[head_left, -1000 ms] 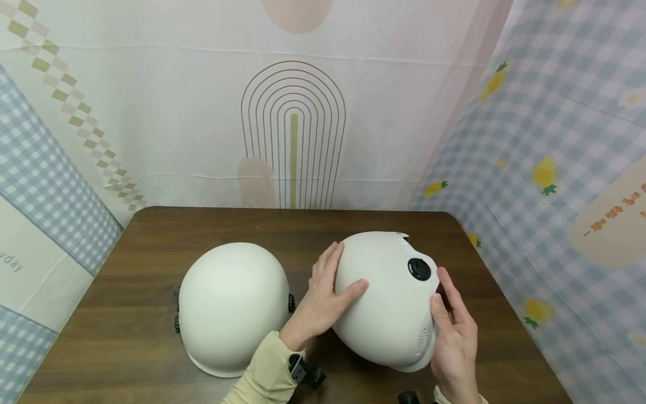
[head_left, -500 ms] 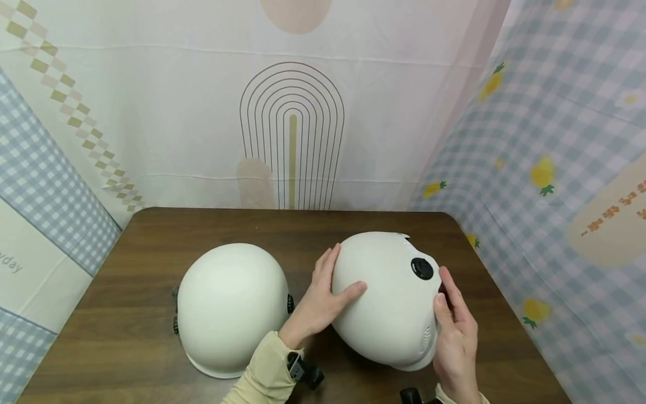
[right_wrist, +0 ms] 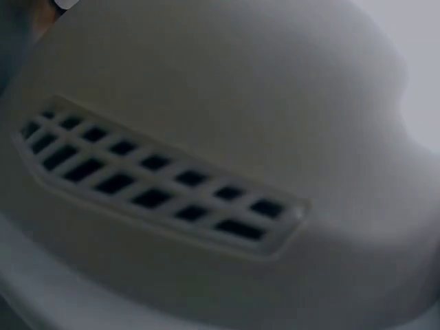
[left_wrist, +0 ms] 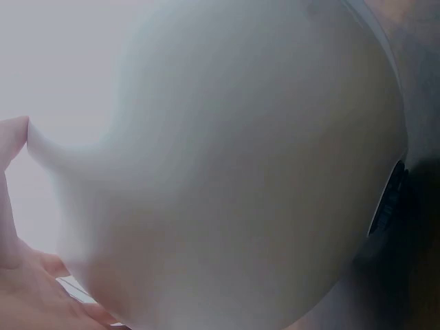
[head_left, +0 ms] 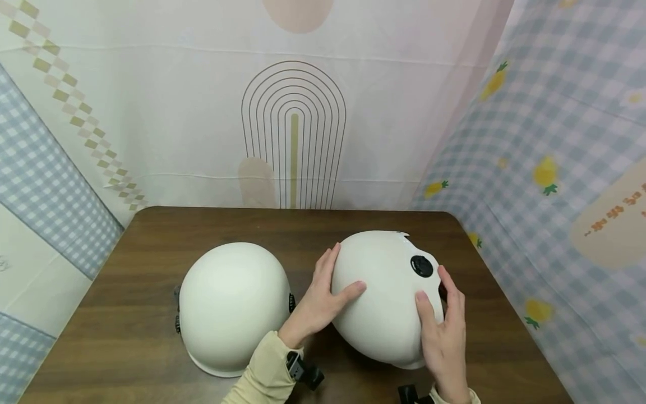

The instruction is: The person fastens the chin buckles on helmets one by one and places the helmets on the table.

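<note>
A white helmet point(head_left: 381, 303) sits at the right of the table, tilted, with a round black disc point(head_left: 421, 266) on its side. My left hand point(head_left: 320, 306) rests on its left side, fingers spread along the shell and thumb on the dome. At the other side, my right hand point(head_left: 446, 331) grips the edge, its thumb on the outer shell and its fingers at the rim. The left wrist view is filled by the smooth white shell point(left_wrist: 227, 172), with part of a hand point(left_wrist: 27, 289) at the left. A slotted vent point(right_wrist: 151, 179) shows close up in the right wrist view.
A second white helmet point(head_left: 234, 306) stands dome up to the left, close to my left forearm, with black fittings at its sides. Both lie on a dark brown wooden table point(head_left: 151, 241). Patterned cloths point(head_left: 383, 112) hang behind and at both sides.
My right hand has shifted left and further over the shell, its thumb now higher on the dome. The helmet has turned slightly, while my left hand stays almost in place.
</note>
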Demonstrator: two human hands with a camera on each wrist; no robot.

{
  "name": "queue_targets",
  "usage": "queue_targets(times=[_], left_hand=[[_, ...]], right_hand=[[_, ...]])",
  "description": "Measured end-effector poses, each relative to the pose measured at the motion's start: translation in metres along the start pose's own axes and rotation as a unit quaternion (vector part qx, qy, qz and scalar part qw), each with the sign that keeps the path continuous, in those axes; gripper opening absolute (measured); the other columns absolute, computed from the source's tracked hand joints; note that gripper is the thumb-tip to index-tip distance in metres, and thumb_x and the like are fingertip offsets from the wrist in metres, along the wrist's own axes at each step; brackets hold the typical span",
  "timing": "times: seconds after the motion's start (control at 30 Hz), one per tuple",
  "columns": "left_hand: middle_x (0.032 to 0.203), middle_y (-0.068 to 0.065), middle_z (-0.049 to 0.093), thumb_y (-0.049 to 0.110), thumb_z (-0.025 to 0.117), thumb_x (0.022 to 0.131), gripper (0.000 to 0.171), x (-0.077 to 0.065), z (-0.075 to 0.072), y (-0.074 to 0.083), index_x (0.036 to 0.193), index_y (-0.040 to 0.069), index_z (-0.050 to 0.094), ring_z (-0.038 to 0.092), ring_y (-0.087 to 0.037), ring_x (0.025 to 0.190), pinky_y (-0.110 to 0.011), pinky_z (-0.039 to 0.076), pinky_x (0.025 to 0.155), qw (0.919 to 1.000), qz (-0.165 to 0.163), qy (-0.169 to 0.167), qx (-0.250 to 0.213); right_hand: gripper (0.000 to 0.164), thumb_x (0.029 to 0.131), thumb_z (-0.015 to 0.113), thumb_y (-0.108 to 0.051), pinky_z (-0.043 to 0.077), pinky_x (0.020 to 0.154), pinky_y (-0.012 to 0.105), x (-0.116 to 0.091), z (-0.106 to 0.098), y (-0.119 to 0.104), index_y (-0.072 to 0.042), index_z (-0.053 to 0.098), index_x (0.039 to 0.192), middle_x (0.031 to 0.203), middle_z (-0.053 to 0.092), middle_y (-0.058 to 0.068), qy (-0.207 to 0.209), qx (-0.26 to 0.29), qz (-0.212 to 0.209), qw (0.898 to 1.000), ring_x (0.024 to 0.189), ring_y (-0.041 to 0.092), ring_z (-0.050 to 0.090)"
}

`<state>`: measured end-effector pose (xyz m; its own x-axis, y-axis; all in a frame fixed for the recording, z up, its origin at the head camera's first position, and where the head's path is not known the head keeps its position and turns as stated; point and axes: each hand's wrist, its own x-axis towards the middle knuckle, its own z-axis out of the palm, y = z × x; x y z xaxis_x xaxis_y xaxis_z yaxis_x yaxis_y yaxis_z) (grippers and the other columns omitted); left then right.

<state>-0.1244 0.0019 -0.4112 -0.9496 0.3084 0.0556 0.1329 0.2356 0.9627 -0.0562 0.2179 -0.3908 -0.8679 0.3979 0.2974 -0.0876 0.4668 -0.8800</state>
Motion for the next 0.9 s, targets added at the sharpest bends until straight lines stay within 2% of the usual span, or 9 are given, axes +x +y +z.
queue_targets(times=[0.47,0.7,0.77,0.9], left_hand=[[0.161,0.001,0.001,0.065,0.06,0.085,0.088,0.001,0.001,-0.001,0.151,0.05,0.003,0.022,-0.037,0.142,-0.061,0.034,0.101,0.9998,-0.006,-0.019,-0.001],[0.161,-0.001,0.0,0.065,0.06,0.085,0.088,0.002,0.002,-0.002,0.15,0.051,0.003,0.02,-0.037,0.142,-0.062,0.034,0.1,0.9998,-0.002,-0.02,0.005],[0.161,-0.003,0.001,0.065,0.06,0.085,0.088,0.002,0.002,-0.002,0.15,0.051,0.004,0.021,-0.038,0.142,-0.062,0.035,0.099,0.9998,-0.001,-0.021,0.003],[0.161,-0.004,0.002,0.065,0.06,0.085,0.088,0.002,0.003,-0.004,0.15,0.051,0.004,0.022,-0.039,0.141,-0.063,0.035,0.099,0.9997,-0.003,-0.024,0.001]], right_hand=[[0.055,0.097,0.06,-0.022,0.034,0.097,0.055,0.002,-0.001,0.008,-0.032,0.041,0.148,0.136,0.042,0.004,0.019,0.009,-0.009,1.0,0.129,0.023,0.04],[0.051,0.1,0.056,-0.022,0.037,0.095,0.03,0.001,-0.001,0.013,-0.034,0.041,0.147,0.139,0.043,-0.001,0.026,0.001,-0.004,1.0,0.129,0.019,0.041],[0.051,0.1,0.056,-0.022,0.036,0.094,0.028,0.001,-0.002,0.013,-0.033,0.041,0.147,0.14,0.042,-0.002,0.026,0.002,-0.007,1.0,0.13,0.019,0.041],[0.052,0.1,0.056,-0.021,0.036,0.095,0.031,0.0,-0.002,0.014,-0.032,0.04,0.148,0.14,0.041,0.001,0.026,0.002,-0.01,1.0,0.13,0.021,0.041]])
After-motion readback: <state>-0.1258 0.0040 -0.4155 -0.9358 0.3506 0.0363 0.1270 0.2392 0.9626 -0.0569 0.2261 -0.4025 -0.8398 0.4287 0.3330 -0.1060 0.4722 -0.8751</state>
